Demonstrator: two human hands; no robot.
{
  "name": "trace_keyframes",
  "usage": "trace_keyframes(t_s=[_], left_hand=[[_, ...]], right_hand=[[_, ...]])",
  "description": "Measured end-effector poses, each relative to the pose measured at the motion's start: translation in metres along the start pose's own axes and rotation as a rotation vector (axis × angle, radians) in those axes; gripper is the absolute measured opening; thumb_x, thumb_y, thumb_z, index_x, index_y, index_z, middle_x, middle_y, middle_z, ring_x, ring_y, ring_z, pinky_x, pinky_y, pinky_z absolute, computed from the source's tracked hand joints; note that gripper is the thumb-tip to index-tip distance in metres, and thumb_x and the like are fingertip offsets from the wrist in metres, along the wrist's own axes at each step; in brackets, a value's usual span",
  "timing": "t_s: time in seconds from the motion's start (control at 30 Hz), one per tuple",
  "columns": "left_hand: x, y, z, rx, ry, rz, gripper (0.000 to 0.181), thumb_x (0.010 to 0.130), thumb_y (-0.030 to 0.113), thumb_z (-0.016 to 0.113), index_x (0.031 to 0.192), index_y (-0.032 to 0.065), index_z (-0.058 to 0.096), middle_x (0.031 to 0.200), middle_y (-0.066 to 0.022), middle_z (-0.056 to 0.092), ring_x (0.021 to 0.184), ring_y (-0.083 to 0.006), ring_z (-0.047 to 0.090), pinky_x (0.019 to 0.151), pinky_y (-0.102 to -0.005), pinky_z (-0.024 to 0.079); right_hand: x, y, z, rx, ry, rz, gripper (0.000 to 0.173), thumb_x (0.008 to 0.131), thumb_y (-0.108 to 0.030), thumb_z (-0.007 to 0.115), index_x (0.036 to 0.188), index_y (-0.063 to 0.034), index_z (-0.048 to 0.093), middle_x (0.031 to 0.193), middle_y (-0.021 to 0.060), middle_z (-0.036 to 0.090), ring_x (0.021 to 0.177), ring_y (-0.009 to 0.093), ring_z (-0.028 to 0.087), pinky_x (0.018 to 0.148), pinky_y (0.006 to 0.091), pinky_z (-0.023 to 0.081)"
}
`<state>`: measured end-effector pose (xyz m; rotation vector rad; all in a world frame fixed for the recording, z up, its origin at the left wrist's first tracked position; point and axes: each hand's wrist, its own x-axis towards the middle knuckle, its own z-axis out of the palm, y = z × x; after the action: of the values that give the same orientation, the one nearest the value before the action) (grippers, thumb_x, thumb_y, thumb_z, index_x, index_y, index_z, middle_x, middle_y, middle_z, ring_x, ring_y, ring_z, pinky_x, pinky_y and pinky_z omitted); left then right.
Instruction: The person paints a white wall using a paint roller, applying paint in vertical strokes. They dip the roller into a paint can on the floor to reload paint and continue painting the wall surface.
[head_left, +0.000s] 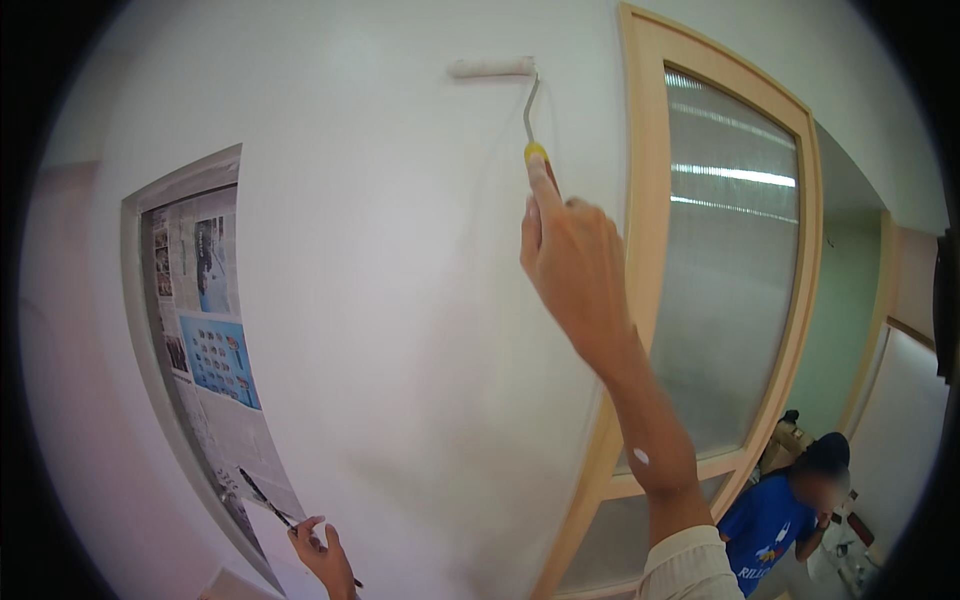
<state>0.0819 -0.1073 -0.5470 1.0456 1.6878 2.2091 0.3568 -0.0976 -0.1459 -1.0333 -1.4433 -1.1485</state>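
Note:
My right hand (574, 251) is raised and grips the yellow-ended handle of a small paint roller (532, 112), with the index finger stretched along it. The whitish roller sleeve (491, 67) lies level against the white wall (375, 247), high up and left of the door frame. A white spot marks my right forearm. Low on the left, my left hand (324, 553) holds a thin dark stick (266, 500), perhaps a slim brush, between thumb and fingers. The stick slants up to the left, its upper end in front of the newspaper-covered opening; whether it touches the paper, I cannot tell.
Newspaper sheets (214, 300) cover a recessed opening at left. To the right stands a light wooden door (645, 150) with a ribbed translucent panel (731, 300). Beyond it, lower right, is a person in a blue shirt (772, 525) and dark cap, near cluttered items.

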Motion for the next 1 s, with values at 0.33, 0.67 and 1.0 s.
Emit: trace_keyframes(t_s=[0.33,0.67,1.0], left_hand=[[0.020,-0.043,-0.025,0.052,0.096,0.027,0.019,0.077,0.003,0.061,0.096,0.0014,0.058,0.093,-0.0010,0.045,0.071,-0.0114,0.030,0.066,-0.0272,0.031],[0.034,-0.037,-0.033,0.026,0.091,0.060,0.021,0.078,0.002,0.062,0.098,0.0010,0.058,0.095,-0.0012,0.046,0.071,-0.0106,0.032,0.065,-0.0262,0.032],[0.034,-0.019,-0.029,-0.031,-0.005,0.009,0.022,0.075,-0.002,0.062,0.096,0.0017,0.059,0.096,-0.0025,0.041,0.069,-0.0096,0.031,0.062,-0.0242,0.030]], right_hand=[[0.159,-0.005,0.033,0.048,0.204,-0.027,0.016,0.086,-0.006,0.055,0.097,0.0038,0.060,0.080,0.0258,0.063,0.079,0.040,0.067,0.063,0.0463,0.055],[0.038,-0.033,0.034,0.009,0.050,-0.009,0.041,0.087,-0.006,0.055,0.127,0.0033,0.053,0.066,0.0212,0.060,0.055,0.036,0.062,0.050,0.0435,0.052],[-0.086,-0.050,-0.003,0.063,-0.177,0.109,0.052,0.086,-0.008,0.061,0.137,-0.0051,0.050,0.057,0.0115,0.048,0.046,0.028,0.053,0.045,0.0397,0.044]])
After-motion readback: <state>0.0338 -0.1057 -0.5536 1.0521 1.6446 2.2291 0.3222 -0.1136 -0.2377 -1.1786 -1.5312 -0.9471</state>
